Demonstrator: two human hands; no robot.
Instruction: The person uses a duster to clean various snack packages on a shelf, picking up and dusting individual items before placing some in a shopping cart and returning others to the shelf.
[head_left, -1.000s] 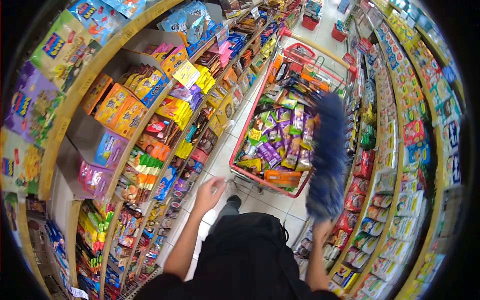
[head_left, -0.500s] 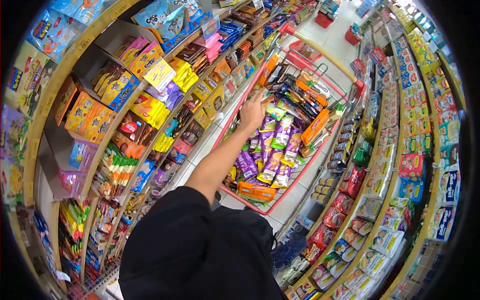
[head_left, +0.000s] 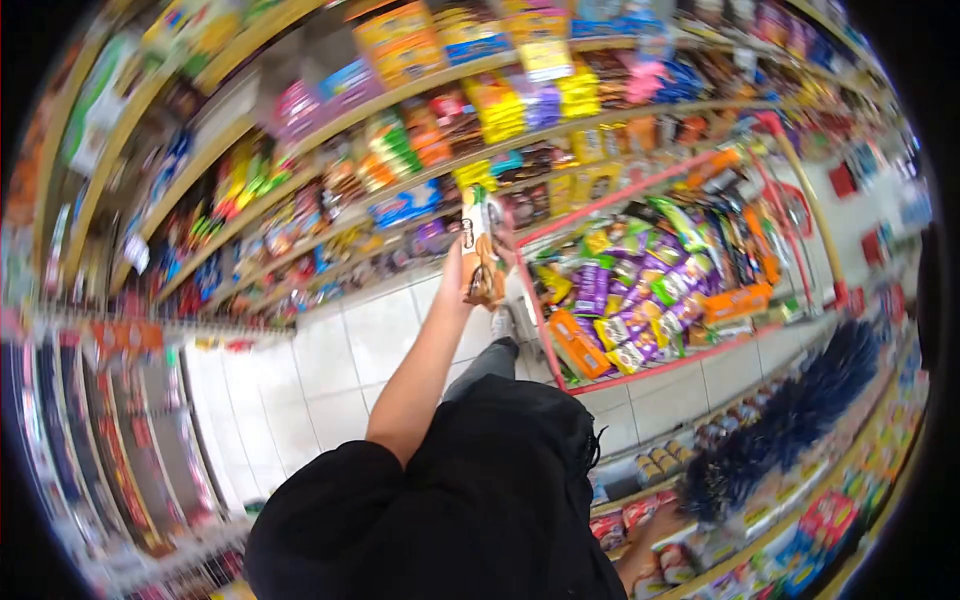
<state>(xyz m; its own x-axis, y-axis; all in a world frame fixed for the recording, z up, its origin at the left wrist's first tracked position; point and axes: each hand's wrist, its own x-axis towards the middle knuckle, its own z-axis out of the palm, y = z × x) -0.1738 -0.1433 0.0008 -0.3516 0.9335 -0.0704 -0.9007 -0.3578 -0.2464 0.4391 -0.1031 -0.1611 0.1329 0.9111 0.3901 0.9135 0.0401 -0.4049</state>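
My left hand (head_left: 458, 272) is closed around a white and brown snack pack (head_left: 483, 250), which stands upright over the floor beside the cart. At the lower right, my right hand (head_left: 655, 527) is closed at the near end of a dark blue duster (head_left: 785, 420); the handle itself is hidden. The duster's fluffy head points up and right, along the right-hand shelf. To the right of my left hand, the red-framed cart (head_left: 545, 345) holds many purple snack packets (head_left: 592, 288) and several orange packs (head_left: 578, 343).
Stocked snack shelves (head_left: 440, 150) curve along the left and far side. Another shelf (head_left: 720, 560) with packets runs at the lower right. A tiled floor (head_left: 310, 350) lies to the left, and my shoe (head_left: 502, 322) shows near the cart. Red baskets (head_left: 843, 180) stand farther off.
My left hand has come out of the cart with the snack pack in it. The view has turned left. My right hand has come into sight, and the duster is now raised along the right shelf.
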